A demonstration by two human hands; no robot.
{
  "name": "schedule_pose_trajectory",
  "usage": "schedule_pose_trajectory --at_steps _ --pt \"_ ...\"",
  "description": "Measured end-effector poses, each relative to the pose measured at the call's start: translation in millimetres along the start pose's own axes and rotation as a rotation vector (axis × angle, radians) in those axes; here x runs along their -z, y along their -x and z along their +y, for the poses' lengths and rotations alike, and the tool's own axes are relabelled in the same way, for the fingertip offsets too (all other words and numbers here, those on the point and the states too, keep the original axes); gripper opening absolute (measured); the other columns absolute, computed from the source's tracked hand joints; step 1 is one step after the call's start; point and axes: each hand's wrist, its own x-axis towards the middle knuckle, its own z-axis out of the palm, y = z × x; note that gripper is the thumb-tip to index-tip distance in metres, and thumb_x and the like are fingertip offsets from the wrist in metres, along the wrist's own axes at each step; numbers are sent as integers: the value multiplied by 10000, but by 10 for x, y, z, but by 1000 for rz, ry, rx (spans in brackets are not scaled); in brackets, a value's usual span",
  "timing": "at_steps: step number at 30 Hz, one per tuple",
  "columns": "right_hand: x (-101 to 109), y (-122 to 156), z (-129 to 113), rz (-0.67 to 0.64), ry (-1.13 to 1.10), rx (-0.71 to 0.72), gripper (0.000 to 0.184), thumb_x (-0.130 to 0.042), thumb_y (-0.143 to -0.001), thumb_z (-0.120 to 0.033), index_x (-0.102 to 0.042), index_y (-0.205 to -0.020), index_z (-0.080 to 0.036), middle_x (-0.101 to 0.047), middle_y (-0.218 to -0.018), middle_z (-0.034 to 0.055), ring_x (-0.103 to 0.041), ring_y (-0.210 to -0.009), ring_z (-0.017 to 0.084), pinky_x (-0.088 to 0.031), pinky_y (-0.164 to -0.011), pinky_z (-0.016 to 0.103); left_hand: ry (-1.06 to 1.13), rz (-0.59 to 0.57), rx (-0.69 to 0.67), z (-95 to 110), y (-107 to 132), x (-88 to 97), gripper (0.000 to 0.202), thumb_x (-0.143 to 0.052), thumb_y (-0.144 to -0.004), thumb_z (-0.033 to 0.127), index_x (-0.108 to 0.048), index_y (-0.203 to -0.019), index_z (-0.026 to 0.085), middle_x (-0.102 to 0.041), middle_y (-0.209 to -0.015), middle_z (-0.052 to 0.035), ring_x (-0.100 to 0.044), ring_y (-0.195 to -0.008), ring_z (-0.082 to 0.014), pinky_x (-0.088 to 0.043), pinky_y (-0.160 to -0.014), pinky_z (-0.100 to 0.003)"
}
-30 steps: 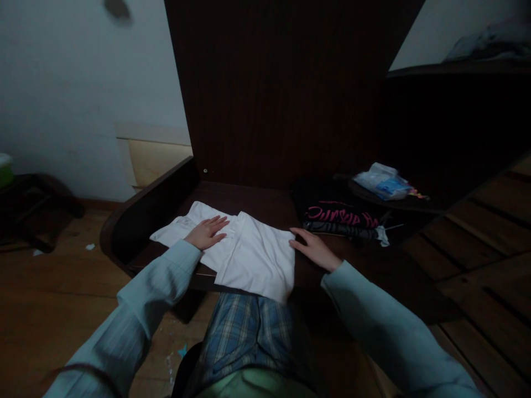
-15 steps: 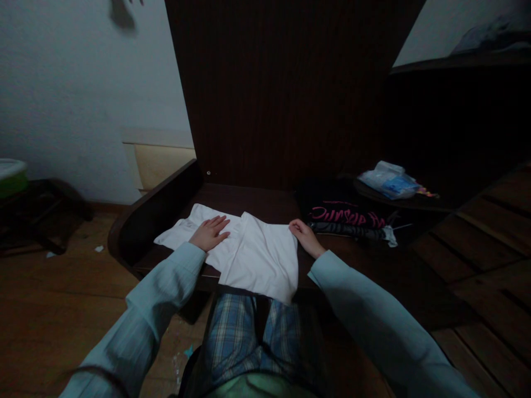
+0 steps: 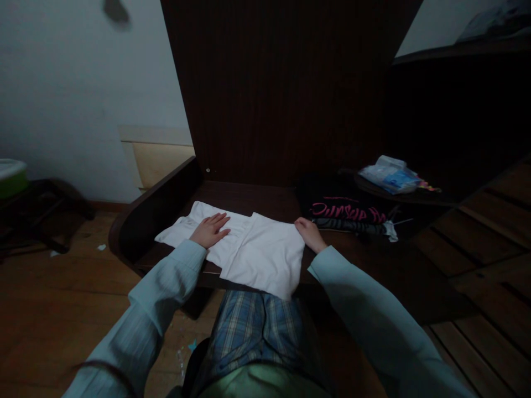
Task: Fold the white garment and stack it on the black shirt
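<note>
A white cloth garment [image 3: 265, 251] lies partly folded on a dark wooden bench [image 3: 244, 193], its near edge hanging slightly over the front. I cannot make out which kind of garment it is. My left hand [image 3: 211, 230] rests flat on its left part, fingers spread. At the far right corner, my right hand [image 3: 309, 233] pinches the fabric between thumb and curled fingers. Just beyond that hand sits a folded black garment [image 3: 346, 204] with pink lettering.
A clear plastic packet [image 3: 390, 176] lies on a dark surface behind the black garment. The bench's raised armrest [image 3: 149, 204] bounds the left side, and a tall dark panel [image 3: 286, 94] stands behind. A green container [image 3: 12, 178] sits on a stool at far left.
My right hand has drawn the white garment's corner slightly to the right, and the fabric lies a little flatter. My left hand stays pressed in place.
</note>
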Motion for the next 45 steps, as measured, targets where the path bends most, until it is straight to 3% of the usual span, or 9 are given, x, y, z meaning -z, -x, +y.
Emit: schedule_pose_trajectory --at_steps 5,12,16,21,25,28,37,42,45 --pt "28 30 6 -61 75 79 228 -477 -726 -370 -566 -615 -192 -614 -628 5 -551 -628 154 -399 -598 248 10 14 -1 -7 -4 -9 510 -291 -850 489 -393 -1293 257 -361 -1383 -20 -304 -1276 -191 -266 -1026 -372" --pt "-5 41 24 18 348 103 167 -484 -771 -314 -605 -736 -206 -642 -719 25 -584 -705 182 -420 -680 285 12 4 -13 -8 -1 12 536 -287 -849 489 -393 -1298 215 -364 -1380 -41 -303 -1276 -198 -262 -1028 -364" --pt "33 116 -48 19 325 265 161 -462 -792 -261 -589 -858 -187 -632 -828 53 -572 -823 189 -428 -775 313 2 16 -1 -10 -9 -9 522 -282 -852 484 -397 -1294 233 -366 -1379 -27 -308 -1274 -193 -266 -1027 -360" --pt "224 442 -244 69 203 437 190 -425 -829 -258 -559 -940 -182 -610 -939 80 -547 -933 193 -424 -853 351 -36 15 121 29 -72 4 501 -300 -852 453 -369 -1309 259 -350 -1389 -18 -306 -1275 -199 -267 -1023 -372" --pt "280 800 -371 -108 248 501 305 -526 -779 -323 -536 -1052 -187 -598 -1055 87 -534 -1017 208 -424 -897 367 -41 -4 236 69 -147 37 525 -292 -851 454 -349 -1322 230 -336 -1396 -41 -288 -1282 -218 -257 -1023 -392" --pt "213 974 -388 -171 345 564 351 -513 -766 -237 -521 -1109 -163 -579 -1133 94 -503 -1088 208 -392 -954 374 -34 -18 279 88 -174 41 540 -280 -852 458 -337 -1329 211 -322 -1403 -50 -275 -1288 -224 -245 -1027 -394" --pt "-13 816 -260 -110 514 535 462 -390 -695 0 -577 -1092 -144 -560 -1198 86 -483 -1142 202 -411 -953 371 -65 -28 349 184 -78 42 567 -240 -858 468 -312 -1342 181 -300 -1411 -76 -242 -1300 -246 -238 -1024 -425" --pt "150 700 -251 -105 524 472 431 -378 -717 16 -629 -1015 -169 -609 -1128 75 -548 -1063 191 -420 -936 380 -77 -53 313 202 -43 31 592 -235 -862 471 -283 -1353 144 -277 -1419 -94 -221 -1306 -252 -224 -1030 -417" --pt "269 717 -267 -203 529 445 351 -483 -734 -76 -617 -1043 -172 -614 -1117 84 -546 -1062 214 -415 -934 398 -83 -47 300 178 -34 9 584 -235 -866 469 -277 -1353 150 -265 -1425 -93 -209 -1310 -251 -215 -1032 -417"
